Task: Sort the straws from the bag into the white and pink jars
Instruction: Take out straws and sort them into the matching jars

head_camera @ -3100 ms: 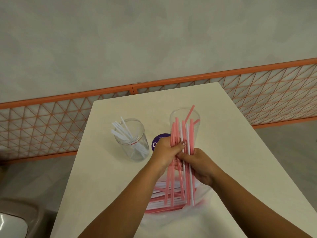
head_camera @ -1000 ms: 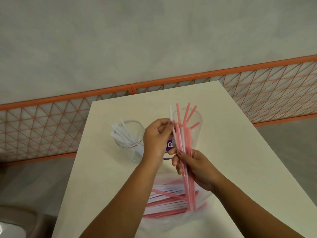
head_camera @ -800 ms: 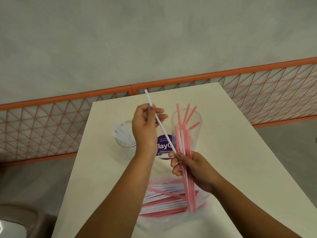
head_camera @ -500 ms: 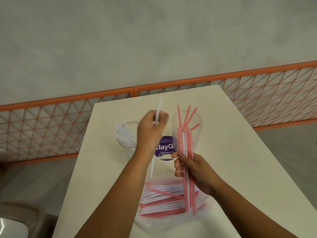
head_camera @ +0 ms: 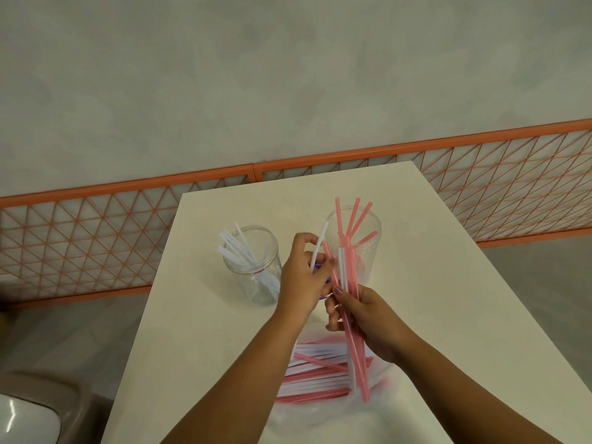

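Between the clear round jars, the left hand (head_camera: 301,283) pinches one thin white straw (head_camera: 318,248); the right hand (head_camera: 368,318) grips a pink bundle (head_camera: 352,328) above the bag (head_camera: 320,379) mid-table (head_camera: 448,315).

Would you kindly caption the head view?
Left hand lifts a white straw while right hand holds mixed straws.

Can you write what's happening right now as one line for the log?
left hand: pinches white straw | right hand: grips mixed bundle | white jar: white straws | pink jar: pink straws
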